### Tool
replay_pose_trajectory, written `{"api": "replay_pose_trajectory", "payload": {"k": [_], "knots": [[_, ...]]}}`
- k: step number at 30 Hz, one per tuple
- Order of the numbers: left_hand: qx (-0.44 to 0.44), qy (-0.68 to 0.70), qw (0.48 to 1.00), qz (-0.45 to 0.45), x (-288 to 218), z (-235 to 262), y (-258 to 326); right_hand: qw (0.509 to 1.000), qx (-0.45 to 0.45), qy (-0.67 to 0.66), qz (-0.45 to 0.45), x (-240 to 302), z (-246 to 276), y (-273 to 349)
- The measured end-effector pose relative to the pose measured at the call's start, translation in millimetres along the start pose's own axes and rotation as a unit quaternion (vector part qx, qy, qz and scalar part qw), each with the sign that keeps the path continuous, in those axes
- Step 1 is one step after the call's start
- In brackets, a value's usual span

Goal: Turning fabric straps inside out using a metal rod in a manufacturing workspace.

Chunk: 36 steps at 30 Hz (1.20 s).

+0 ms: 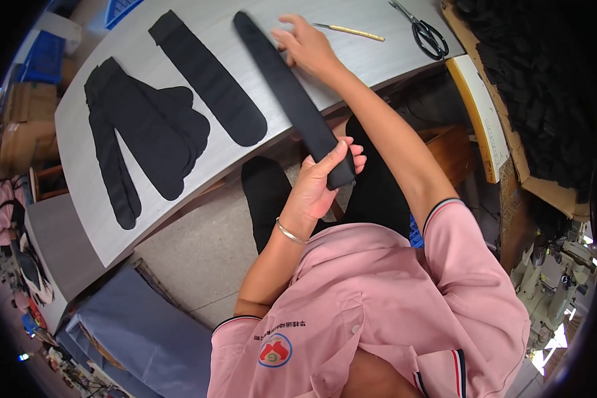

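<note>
My left hand, with a bracelet at the wrist, is closed round the near end of a long, narrow black fabric piece. The piece slants away over the table edge, and its far end is over the tabletop. Close to its far part is my right hand, fingers apart and slightly smeared by motion, with nothing seen in them. To the left lies a flat black fabric piece with one rounded end. Farther left, several similar black pieces are fanned out, overlapping at their far ends.
On the grey table, a thin tool with a yellowish handle lies past my right hand. Black-handled scissors lie at the far right. A cardboard box of black fabric pieces stands right. Bluish-grey cloth is at the lower left.
</note>
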State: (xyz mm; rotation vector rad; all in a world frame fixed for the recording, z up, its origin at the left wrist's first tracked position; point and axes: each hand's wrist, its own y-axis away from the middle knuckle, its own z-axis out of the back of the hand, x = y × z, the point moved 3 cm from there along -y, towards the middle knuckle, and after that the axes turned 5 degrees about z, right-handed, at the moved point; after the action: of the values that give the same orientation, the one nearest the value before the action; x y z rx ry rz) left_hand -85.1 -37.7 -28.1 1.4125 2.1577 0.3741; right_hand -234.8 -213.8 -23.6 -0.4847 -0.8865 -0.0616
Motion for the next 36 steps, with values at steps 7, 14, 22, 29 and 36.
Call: {"api": "replay_pose_trajectory", "payload": {"k": [7, 14, 22, 29, 36], "knots": [[-0.044, -0.046, 0.995, -0.072, -5.6, 10.1, -12.1, 0.989, -0.074, -0.059, -0.109, 41.8, 99.5, 198.0], [-0.067, -0.041, 0.994, -0.081, 19.8, -1.1, -25.8, 0.999, -0.016, 0.029, -0.023, 68.1, 102.8, 248.9], [-0.066, -0.052, 0.992, -0.092, 26.1, -3.0, -23.6, 0.968, -0.044, -0.147, -0.200, 62.5, 93.2, 261.6], [-0.023, -0.047, 0.996, -0.074, 17.7, 7.5, -25.1, 0.697, 0.097, -0.516, -0.489, 42.6, 96.0, 251.6], [-0.011, -0.084, 0.994, -0.068, 3.3, 11.8, -24.3, 0.946, 0.048, -0.192, -0.257, 32.0, 111.4, 156.0]]}}
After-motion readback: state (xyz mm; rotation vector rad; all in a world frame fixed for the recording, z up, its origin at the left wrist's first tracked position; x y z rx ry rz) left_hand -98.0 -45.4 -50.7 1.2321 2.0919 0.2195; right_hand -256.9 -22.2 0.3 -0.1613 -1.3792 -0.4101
